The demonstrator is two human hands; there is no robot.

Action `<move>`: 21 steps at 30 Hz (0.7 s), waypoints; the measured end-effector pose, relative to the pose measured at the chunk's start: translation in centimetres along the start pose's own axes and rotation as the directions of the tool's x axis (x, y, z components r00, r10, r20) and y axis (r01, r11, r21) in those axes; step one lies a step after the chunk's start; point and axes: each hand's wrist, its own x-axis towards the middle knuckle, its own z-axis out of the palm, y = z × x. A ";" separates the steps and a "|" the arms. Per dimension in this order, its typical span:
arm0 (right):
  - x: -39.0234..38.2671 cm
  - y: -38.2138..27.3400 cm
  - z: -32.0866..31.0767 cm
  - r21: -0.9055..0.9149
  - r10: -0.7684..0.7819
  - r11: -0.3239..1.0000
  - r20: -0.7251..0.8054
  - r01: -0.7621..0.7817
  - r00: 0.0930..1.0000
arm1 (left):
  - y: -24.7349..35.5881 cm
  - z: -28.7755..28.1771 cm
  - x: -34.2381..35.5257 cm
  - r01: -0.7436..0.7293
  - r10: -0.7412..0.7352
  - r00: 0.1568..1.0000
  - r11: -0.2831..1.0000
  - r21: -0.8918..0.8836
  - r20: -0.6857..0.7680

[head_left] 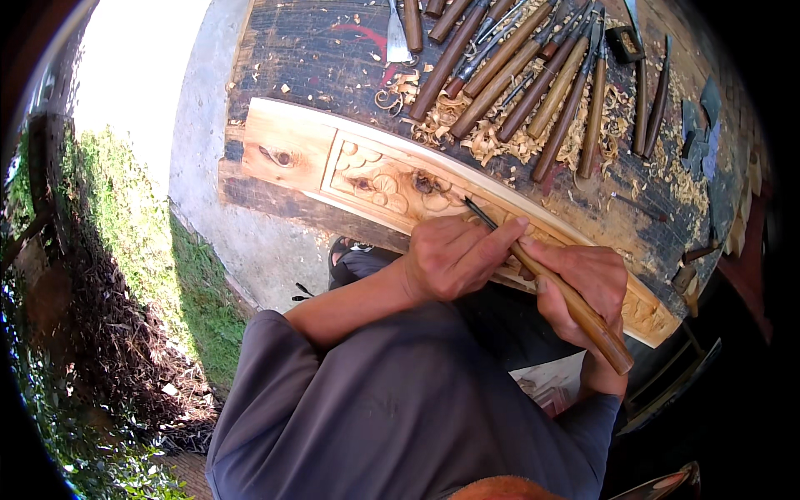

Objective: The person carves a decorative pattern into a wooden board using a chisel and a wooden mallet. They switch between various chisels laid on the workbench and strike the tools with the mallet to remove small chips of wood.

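A long pale wooden board [300, 150] lies slantwise across the workbench, with carved rounded shapes and flower-like forms inside a rectangular border. Both my hands are closed on one carving chisel [598, 329], which has a long brown wooden handle and a thin dark blade. My left hand [458, 256] grips it low, near the blade, and rests over the board's near edge. Further back, my right hand [587, 283] wraps the handle, whose butt end sticks out toward me. The blade's tip meets the carved surface just right of a dark knot.
Many wood-handled carving tools [500, 79] lie in a row at the back of the dark, worn workbench [292, 50]. Curly wood shavings [492, 143] are scattered among them. A wide flat chisel blade [397, 37] is at the back left. Grass [125, 192] borders the concrete at left.
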 end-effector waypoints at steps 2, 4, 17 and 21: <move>0.3 -0.5 -0.1 -0.009 0.022 1.000 0.005 -0.022 1.000 | 0.3 0.1 0.3 0.028 -0.028 0.999 1.000 -0.009 -0.016; 0.6 -1.1 0.0 -0.011 0.047 0.999 0.005 -0.047 0.999 | 0.2 0.0 0.4 0.033 -0.033 0.999 0.999 -0.035 0.002; 1.3 -0.2 0.5 0.097 -0.102 0.990 0.011 0.100 0.995 | 0.3 -0.4 0.5 0.100 -0.098 0.994 0.994 -0.051 0.039; 1.3 0.4 0.9 0.122 -0.078 0.989 -0.015 0.079 0.997 | 0.5 -0.3 0.5 0.144 -0.143 0.989 0.989 -0.032 0.043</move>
